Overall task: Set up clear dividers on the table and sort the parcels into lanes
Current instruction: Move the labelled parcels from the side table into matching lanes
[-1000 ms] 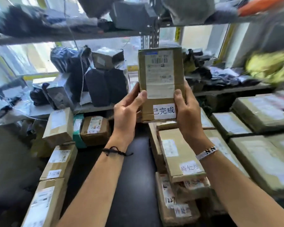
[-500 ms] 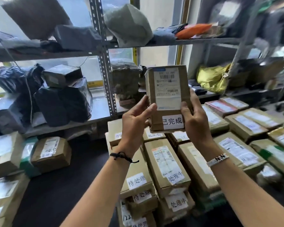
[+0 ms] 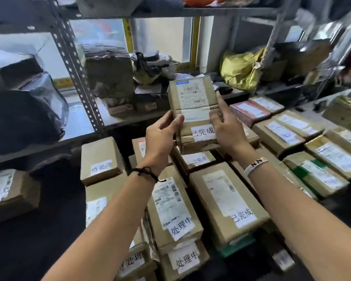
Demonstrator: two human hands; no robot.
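Parcel (image 3: 193, 110), brown and white-stickered, is held tilted above stacked parcels (image 3: 227, 199) on the dark table (image 3: 39, 240). Both forearms reach forward, left hand (image 3: 160, 136) gripping its lower left edge, right hand (image 3: 227, 130) clasping the right side, forefinger straight.

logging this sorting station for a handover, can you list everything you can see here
held parcel: one, brown with white labels, raised above the stacks
stacked parcels: many, brown, in rows on the table
pink parcel: one, pink-red, back of right rows
yellow bag: one, yellow, shelf at back right
black bag: one, black, left shelf
table: one, dark, under the parcels
left hand: one, grips held parcel's left edge
right hand: one, holds its right edge
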